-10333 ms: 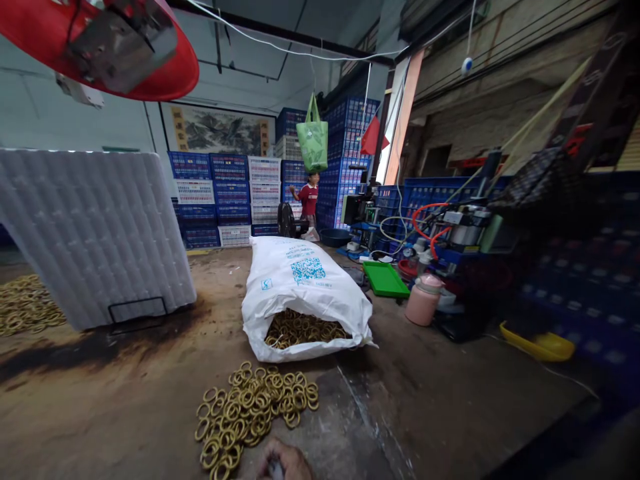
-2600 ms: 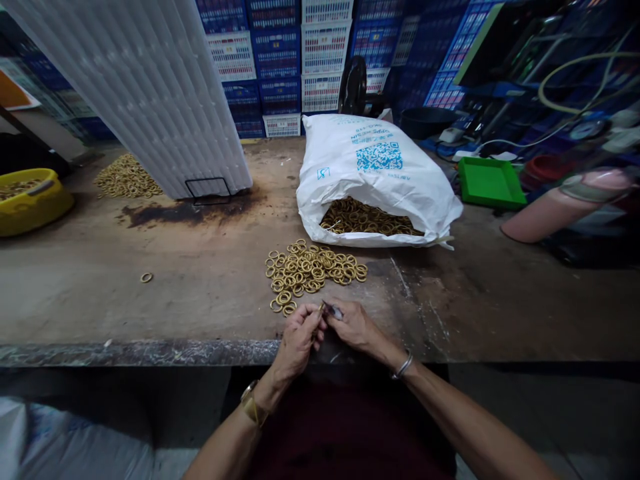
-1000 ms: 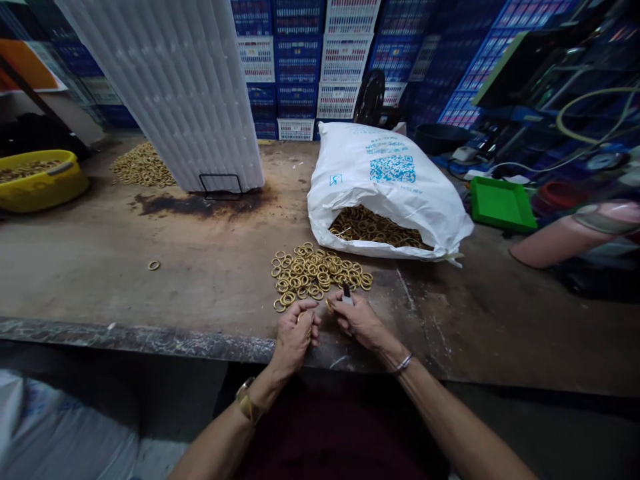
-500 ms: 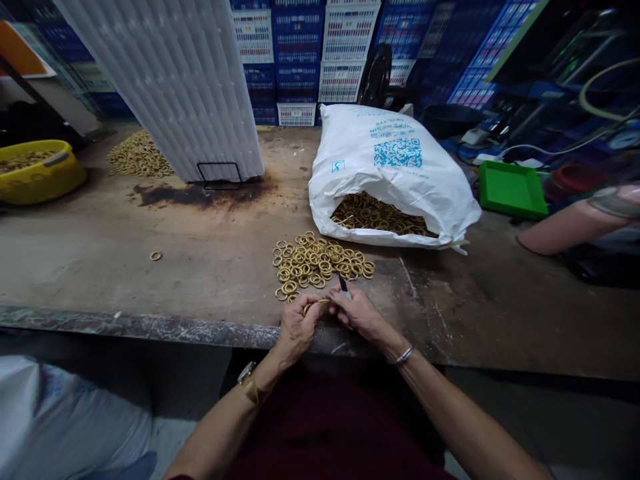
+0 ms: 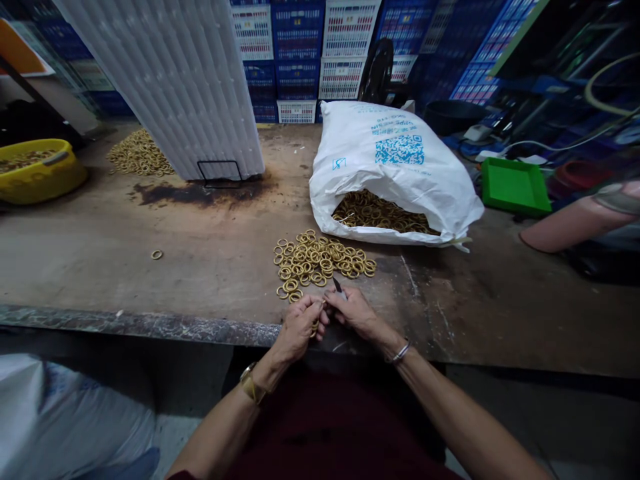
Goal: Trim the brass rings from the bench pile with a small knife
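My left hand (image 5: 300, 327) is closed around a brass-coloured ring (image 5: 315, 328), near the front edge of the workbench. Its fingertips meet those of my right hand (image 5: 357, 313), which grips a small knife; the dark blade (image 5: 337, 285) points up and away from me. Part of the knife's handle is hidden in the fingers. Just beyond both hands lies a loose pile of brass-coloured rings (image 5: 320, 259). Behind the pile, a white woven sack (image 5: 370, 133) lies on its side, its mouth facing me and full of similar rings.
A single ring (image 5: 157, 255) lies left on the workbench (image 5: 90, 260). Farther back are a ribbed white panel (image 5: 185, 87), another ring heap (image 5: 140, 153) and a yellow basin (image 5: 40, 177). To the right sit a green tray (image 5: 516, 187) and a pink cylinder (image 5: 575, 220). Stacked crates (image 5: 298, 40) stand behind.
My left hand has turned, so the ring now hangs lower among its fingers. My right hand has shifted slightly left, and the blade leans more to the left.
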`<control>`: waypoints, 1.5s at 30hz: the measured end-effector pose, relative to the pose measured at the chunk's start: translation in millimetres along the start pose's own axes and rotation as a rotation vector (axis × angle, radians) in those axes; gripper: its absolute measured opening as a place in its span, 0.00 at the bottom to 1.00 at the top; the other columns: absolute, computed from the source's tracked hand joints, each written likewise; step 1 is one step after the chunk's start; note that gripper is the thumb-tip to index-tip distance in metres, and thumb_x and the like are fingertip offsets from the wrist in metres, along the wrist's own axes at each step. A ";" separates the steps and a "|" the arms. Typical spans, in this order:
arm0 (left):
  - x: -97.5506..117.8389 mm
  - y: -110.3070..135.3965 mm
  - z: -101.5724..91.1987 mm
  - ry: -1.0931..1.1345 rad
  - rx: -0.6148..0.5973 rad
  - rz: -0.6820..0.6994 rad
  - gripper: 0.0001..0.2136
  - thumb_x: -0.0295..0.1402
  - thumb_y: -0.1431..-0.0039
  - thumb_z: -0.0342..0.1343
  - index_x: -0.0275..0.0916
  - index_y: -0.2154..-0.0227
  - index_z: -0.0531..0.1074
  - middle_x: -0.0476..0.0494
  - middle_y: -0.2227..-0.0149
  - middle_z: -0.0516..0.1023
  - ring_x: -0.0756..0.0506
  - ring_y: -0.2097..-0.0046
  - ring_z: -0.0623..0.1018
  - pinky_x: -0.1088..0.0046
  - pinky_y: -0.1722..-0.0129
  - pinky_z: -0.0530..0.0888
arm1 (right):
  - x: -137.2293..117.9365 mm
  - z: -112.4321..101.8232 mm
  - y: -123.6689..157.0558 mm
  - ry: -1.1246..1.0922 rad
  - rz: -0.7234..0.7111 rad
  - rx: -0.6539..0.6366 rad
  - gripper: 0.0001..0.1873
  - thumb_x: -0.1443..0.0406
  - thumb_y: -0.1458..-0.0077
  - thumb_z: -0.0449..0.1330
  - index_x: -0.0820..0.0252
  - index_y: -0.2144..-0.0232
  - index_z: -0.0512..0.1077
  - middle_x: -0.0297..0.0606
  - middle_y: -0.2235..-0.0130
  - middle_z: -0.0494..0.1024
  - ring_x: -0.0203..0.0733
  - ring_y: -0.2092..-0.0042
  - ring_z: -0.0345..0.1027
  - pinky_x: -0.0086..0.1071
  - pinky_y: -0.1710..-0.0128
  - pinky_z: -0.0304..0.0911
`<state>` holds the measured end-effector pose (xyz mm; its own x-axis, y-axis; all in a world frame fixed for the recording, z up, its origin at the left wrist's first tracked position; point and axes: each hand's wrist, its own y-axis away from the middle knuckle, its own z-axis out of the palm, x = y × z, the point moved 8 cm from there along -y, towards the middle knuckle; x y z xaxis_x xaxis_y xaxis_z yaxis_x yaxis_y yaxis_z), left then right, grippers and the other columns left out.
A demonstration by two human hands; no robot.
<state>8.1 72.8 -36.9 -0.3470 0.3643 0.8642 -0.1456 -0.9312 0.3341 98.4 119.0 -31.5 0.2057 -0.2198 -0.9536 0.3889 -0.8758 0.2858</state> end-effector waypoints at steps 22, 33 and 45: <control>2.2 -1.5 -10.1 -0.071 0.127 0.096 0.16 0.46 0.49 0.54 0.37 0.71 0.64 0.53 0.78 0.68 0.56 0.80 0.66 0.81 0.82 0.64 | -18.7 9.3 12.4 0.713 -0.301 -0.044 0.07 0.72 0.55 0.49 0.60 0.78 0.65 0.32 0.79 0.68 0.32 0.77 0.58 0.25 0.76 0.48; 11.0 21.5 22.5 0.152 -0.159 0.010 0.13 0.42 0.47 0.55 0.37 0.71 0.63 0.52 0.78 0.68 0.56 0.81 0.65 0.81 0.84 0.64 | -17.2 -20.6 -12.8 1.086 -0.187 0.175 0.11 0.69 0.49 0.48 0.60 0.64 0.68 0.39 0.70 0.75 0.37 0.72 0.64 0.28 0.73 0.47; -0.2 12.0 -0.4 0.461 -0.067 -0.130 0.11 0.32 0.54 0.60 0.37 0.68 0.64 0.51 0.75 0.70 0.56 0.80 0.66 0.82 0.84 0.59 | -25.2 -10.7 -32.6 1.100 -0.164 0.257 0.10 0.62 0.47 0.52 0.57 0.62 0.67 0.38 0.67 0.76 0.39 0.68 0.67 0.28 0.73 0.46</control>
<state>6.0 61.6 -33.2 -0.6946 0.4579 0.5548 -0.2687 -0.8806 0.3904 90.1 157.7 -15.8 0.8941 0.2899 -0.3415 0.3141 -0.9493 0.0164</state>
